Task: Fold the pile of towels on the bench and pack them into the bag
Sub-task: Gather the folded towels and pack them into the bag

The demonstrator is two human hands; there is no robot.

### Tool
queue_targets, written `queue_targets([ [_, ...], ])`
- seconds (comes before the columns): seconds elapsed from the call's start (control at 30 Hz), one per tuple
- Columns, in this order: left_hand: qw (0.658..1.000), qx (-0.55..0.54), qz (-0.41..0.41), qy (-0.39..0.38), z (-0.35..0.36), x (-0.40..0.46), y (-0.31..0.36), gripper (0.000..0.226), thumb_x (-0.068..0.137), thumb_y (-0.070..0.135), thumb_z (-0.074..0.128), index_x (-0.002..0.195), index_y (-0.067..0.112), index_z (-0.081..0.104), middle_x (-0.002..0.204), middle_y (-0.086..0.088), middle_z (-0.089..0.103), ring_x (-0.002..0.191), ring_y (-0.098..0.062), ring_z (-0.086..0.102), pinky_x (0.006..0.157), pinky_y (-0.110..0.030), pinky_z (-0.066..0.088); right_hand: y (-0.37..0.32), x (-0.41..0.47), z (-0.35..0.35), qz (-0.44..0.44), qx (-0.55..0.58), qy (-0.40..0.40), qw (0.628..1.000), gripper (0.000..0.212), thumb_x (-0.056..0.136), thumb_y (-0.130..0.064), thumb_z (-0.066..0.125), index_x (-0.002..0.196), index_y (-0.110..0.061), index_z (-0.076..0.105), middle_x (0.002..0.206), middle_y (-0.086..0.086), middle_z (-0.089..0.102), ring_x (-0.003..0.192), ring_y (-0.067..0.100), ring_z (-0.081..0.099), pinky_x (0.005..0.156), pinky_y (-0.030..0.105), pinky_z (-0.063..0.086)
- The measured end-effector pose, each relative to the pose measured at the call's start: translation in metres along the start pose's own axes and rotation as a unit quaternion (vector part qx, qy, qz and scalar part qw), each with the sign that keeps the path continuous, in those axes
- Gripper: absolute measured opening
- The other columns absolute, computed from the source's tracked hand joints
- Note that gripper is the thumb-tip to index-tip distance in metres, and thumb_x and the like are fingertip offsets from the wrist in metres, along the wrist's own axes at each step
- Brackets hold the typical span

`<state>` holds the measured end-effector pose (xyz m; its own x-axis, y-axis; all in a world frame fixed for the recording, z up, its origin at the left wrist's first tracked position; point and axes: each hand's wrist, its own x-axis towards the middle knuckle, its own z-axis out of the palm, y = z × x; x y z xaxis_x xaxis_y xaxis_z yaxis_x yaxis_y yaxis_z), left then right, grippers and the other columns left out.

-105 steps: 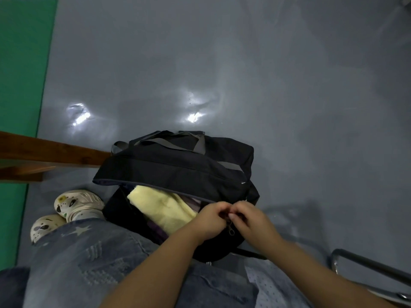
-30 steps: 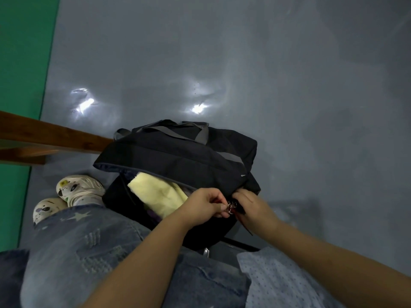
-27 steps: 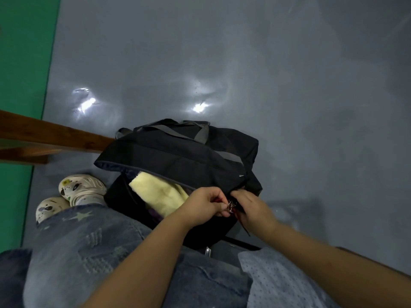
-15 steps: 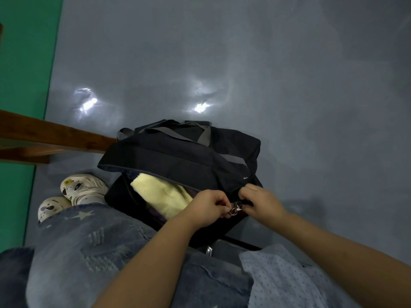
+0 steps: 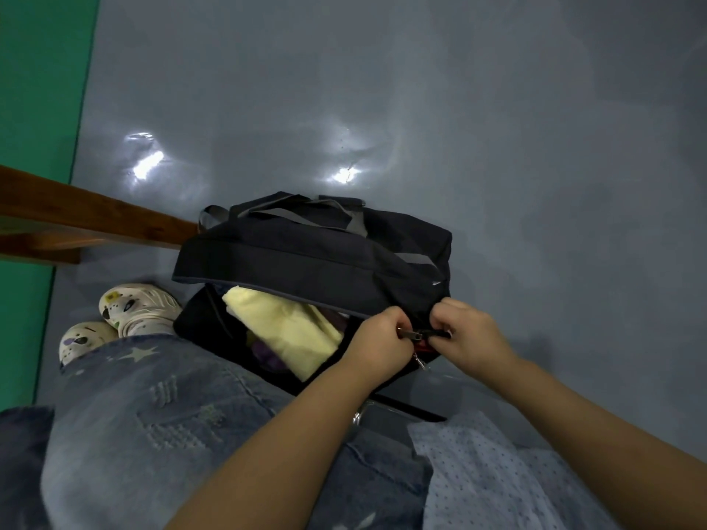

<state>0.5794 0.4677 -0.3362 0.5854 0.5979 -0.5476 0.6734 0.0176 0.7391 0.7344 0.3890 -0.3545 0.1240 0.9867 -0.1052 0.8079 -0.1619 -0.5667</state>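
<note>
Both your hands pinch at the zipper [image 5: 421, 334] of the black bag [image 5: 313, 258]: left hand [image 5: 382, 344] at 9 o'clock, right hand [image 5: 468, 334] at 3. Inside the open bag lies a yellow towel [image 5: 283, 330].

Glossy grey floor [image 5: 497, 147], two light glares on it; dark bag [image 5: 313, 258] resting directly on it, under and beyond the curled fingers [image 5: 443, 319]; wooden bench [image 5: 88, 219] standing far left of them; two pale patterned shoes [image 5: 134, 311] planted left, beside the bag.
</note>
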Motion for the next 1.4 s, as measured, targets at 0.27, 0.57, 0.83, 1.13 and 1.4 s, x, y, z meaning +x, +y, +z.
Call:
queue_targets([
  [0.27,0.966,-0.256,-0.043,-0.007,-0.020,0.002,0.021,0.021,0.075,0.005,0.060,0.084,0.023,0.053,0.079,0.003,0.058,0.072,-0.009,0.054,0.066,-0.020,0.044,-0.016,0.037,-0.036,0.015,0.002,0.045,0.999,0.031,0.062,-0.011,0.066,0.064,-0.025,0.039,0.059,-0.013,0.037,0.057,0.012,0.037,0.049,0.014,0.026],
  [0.57,0.992,-0.089,-0.051,0.076,-0.023,0.013,0.015,0.018,0.091,0.023,0.064,0.079,0.015,0.054,0.071,0.000,0.055,0.074,-0.021,0.058,0.066,-0.028,0.044,-0.013,0.040,-0.047,0.024,-0.011,0.019,0.999,0.038,0.066,-0.004,0.076,0.065,-0.021,0.043,0.061,-0.012,0.038,0.056,0.019,0.042,0.049,0.028,0.033],
  [0.83,0.987,-0.052,-0.128,0.079,-0.053,0.008,-0.031,0.028,0.090,0.019,0.064,0.066,0.018,0.050,0.068,-0.004,0.055,0.078,-0.032,0.064,0.077,-0.046,0.057,0.018,0.028,-0.053,0.103,-0.029,0.044,0.993,0.037,0.067,-0.011,0.082,0.067,-0.015,0.046,0.065,-0.006,0.044,0.060,0.021,0.046,0.055,0.032,0.039],
  [1.13,0.978,0.039,-0.167,0.115,-0.078,-0.002,-0.059,0.026,0.091,0.033,0.063,0.068,0.025,0.054,0.106,-0.005,0.038,0.107,-0.030,0.049,0.100,-0.043,0.041,0.054,0.020,-0.049,0.225,-0.051,0.032,0.973,0.036,0.071,-0.012,0.081,0.067,-0.014,0.045,0.072,0.008,0.054,0.066,0.029,0.051,0.059,0.032,0.039],
  [1.4,0.959,-0.088,-0.238,0.129,-0.060,0.000,-0.064,0.021,0.092,0.027,0.059,0.076,0.013,0.055,0.096,-0.014,0.062,0.085,-0.026,0.057,0.071,-0.029,0.047,0.053,0.011,-0.027,0.282,-0.056,0.047,0.957,0.023,0.075,-0.010,0.077,0.072,-0.008,0.054,0.077,0.010,0.055,0.067,0.029,0.052,0.062,0.031,0.037],
])
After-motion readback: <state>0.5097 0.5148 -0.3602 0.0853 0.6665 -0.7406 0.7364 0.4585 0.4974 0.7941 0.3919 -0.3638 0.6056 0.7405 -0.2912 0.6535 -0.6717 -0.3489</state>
